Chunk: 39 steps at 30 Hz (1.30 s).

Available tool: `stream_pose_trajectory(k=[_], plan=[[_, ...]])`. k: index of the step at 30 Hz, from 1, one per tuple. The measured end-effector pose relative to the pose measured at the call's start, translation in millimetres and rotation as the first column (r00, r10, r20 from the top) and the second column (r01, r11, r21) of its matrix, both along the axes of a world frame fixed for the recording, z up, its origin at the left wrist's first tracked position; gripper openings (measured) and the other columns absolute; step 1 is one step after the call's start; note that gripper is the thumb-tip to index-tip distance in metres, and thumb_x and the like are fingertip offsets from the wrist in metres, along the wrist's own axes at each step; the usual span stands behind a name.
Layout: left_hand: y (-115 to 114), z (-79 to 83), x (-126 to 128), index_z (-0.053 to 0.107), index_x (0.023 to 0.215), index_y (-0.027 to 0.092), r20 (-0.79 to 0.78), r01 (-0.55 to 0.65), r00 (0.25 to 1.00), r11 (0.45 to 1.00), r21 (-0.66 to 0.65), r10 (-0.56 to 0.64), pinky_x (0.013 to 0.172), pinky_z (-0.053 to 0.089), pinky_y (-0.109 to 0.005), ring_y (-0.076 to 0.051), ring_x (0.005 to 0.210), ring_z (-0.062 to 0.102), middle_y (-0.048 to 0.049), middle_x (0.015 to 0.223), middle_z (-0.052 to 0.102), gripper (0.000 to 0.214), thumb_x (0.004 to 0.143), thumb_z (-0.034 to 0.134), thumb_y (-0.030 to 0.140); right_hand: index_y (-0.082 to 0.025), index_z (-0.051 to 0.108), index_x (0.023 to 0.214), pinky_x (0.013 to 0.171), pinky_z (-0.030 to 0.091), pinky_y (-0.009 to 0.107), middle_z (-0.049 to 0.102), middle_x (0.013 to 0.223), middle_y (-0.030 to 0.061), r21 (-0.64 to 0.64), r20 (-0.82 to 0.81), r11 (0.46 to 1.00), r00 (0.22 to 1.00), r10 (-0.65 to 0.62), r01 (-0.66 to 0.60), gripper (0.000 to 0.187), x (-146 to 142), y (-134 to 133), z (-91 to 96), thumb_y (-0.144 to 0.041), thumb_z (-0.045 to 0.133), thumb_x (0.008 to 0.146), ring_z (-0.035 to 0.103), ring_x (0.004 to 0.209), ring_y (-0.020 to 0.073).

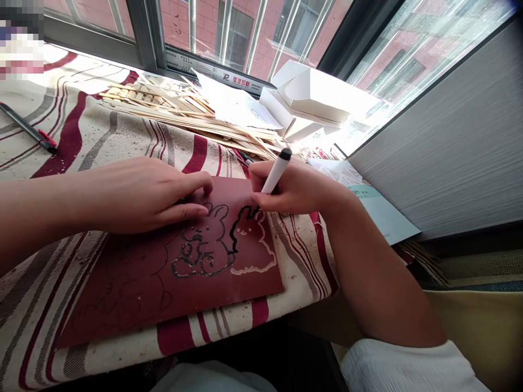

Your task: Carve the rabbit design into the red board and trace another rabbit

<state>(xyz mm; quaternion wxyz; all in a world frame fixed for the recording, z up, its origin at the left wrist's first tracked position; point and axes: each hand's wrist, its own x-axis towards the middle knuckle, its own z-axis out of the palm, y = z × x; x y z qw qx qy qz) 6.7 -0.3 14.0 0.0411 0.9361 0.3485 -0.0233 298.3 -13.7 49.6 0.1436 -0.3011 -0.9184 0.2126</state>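
A dark red board [253, 283] lies at a slant on the striped cloth, its right corner close to the front edge. Carved into it are bear or rabbit outlines; the middle figure [204, 239] is lined in black. The right figure [253, 239] has a black line on its left and top, and pale cut lines elsewhere. My right hand [290, 188] grips a white marker pen [277, 171] with a black end, its tip hidden by the fingers near the right figure's head. My left hand [163, 196] rests on the board, thumb and forefinger apart, holding nothing.
A striped tablecloth [134, 141] with crumbs and shavings covers the table. Wooden sticks [196, 122], a paper sheet [241, 106] and a white box [310, 92] stand by the barred window. A black pen [28, 128] lies at left, a pale flat box [384, 212] at right.
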Motion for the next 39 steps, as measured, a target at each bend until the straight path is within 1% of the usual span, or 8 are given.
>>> stream_pose_trajectory(k=[4, 8, 11, 15, 24, 32, 35, 39], plan=[[2, -3.7, -3, 0.068, 0.113, 0.032, 0.010, 0.022, 1.000, 0.999, 0.025, -0.022, 0.061, 0.040, -0.038, -0.028, 0.065, 0.070, -0.0034, 0.080, 0.079, 0.050, 0.106, 0.036, 0.069, -0.026, 0.042, 0.075, 0.063, 0.028, 0.031, 0.045, 0.063, -0.0063, -0.021, 0.000, 1.000, 1.000, 0.015, -0.015, 0.026, 0, 0, -0.5, -0.020, 0.063, 0.089, 0.036, 0.065, 0.0125], [3, -6.8, -4, 0.070, 0.114, 0.032, 0.015, 0.014, 1.000, 0.999, 0.032, -0.015, 0.064, 0.041, -0.038, -0.028, 0.066, 0.070, -0.0031, 0.082, 0.080, 0.051, 0.106, 0.037, 0.070, -0.026, 0.040, 0.073, 0.064, 0.029, 0.031, 0.045, 0.064, -0.0059, -0.007, 0.018, 1.000, 1.000, -0.018, 0.018, 0.027, 0, 0, 0.3, -0.017, 0.062, 0.085, 0.038, 0.066, 0.0127], [2, -4.2, -2, 0.068, 0.112, 0.031, 0.025, 0.008, 1.000, 1.000, 0.010, -0.009, 0.064, 0.039, -0.038, -0.028, 0.067, 0.069, -0.0032, 0.082, 0.079, 0.051, 0.105, 0.036, 0.070, -0.026, 0.038, 0.072, 0.065, 0.030, 0.031, 0.043, 0.064, -0.0063, -0.008, 0.044, 1.000, 0.999, -0.026, 0.027, 0.028, 1, 0, 1.5, -0.015, 0.062, 0.084, 0.038, 0.066, 0.0125], [0, -0.3, 0, 0.065, 0.111, 0.032, 0.008, -0.002, 1.000, 0.999, -0.035, 0.002, 0.065, 0.037, -0.039, -0.030, 0.068, 0.069, -0.0032, 0.082, 0.078, 0.049, 0.102, 0.034, 0.070, -0.026, 0.040, 0.073, 0.065, 0.031, 0.031, 0.044, 0.065, -0.0058, -0.017, -0.002, 1.000, 1.000, 0.009, -0.009, 0.026, 1, 0, 0.7, -0.019, 0.061, 0.086, 0.039, 0.066, 0.0129], [5, -12.2, -7, 0.066, 0.110, 0.033, 0.086, 0.031, 0.996, 0.999, 0.023, -0.033, 0.064, 0.032, -0.038, -0.027, 0.062, 0.064, -0.0016, 0.077, 0.076, 0.053, 0.106, 0.033, 0.073, -0.026, 0.039, 0.071, 0.064, 0.029, 0.030, 0.042, 0.064, -0.0066, -0.031, 0.067, 0.999, 0.997, -0.025, 0.027, 0.031, 5, 0, 4.1, -0.012, 0.063, 0.084, 0.037, 0.065, 0.0120], [-1, -0.6, 0, 0.065, 0.111, 0.031, -0.001, -0.009, 1.000, 1.000, -0.003, 0.009, 0.063, 0.034, -0.037, -0.029, 0.067, 0.068, -0.0029, 0.080, 0.076, 0.053, 0.101, 0.030, 0.070, -0.026, 0.040, 0.071, 0.065, 0.032, 0.030, 0.045, 0.065, -0.0061, -0.054, 0.056, 0.996, 0.996, -0.066, 0.069, 0.029, 4, 0, 5.6, -0.014, 0.063, 0.084, 0.039, 0.066, 0.0121], [-3, 4.6, 4, 0.065, 0.114, 0.032, -0.054, -0.044, 0.998, 0.999, -0.031, 0.042, 0.066, 0.036, -0.037, -0.030, 0.071, 0.070, -0.0029, 0.083, 0.077, 0.050, 0.101, 0.034, 0.068, -0.026, 0.040, 0.070, 0.065, 0.032, 0.030, 0.045, 0.065, -0.0061, -0.048, 0.054, 0.997, 0.997, -0.059, 0.061, 0.028, 4, -1, 6.2, -0.014, 0.062, 0.084, 0.039, 0.065, 0.0119], [-4, 7.2, 6, 0.065, 0.115, 0.032, -0.074, -0.080, 0.994, 0.996, -0.043, 0.077, 0.068, 0.038, -0.037, -0.029, 0.073, 0.070, -0.0023, 0.086, 0.078, 0.042, 0.103, 0.042, 0.065, -0.025, 0.043, 0.070, 0.061, 0.031, 0.029, 0.044, 0.063, -0.0070, -0.095, 0.087, 0.995, 0.996, -0.015, 0.024, 0.027, 5, 0, 7.3, -0.015, 0.064, 0.084, 0.038, 0.062, 0.0111]])
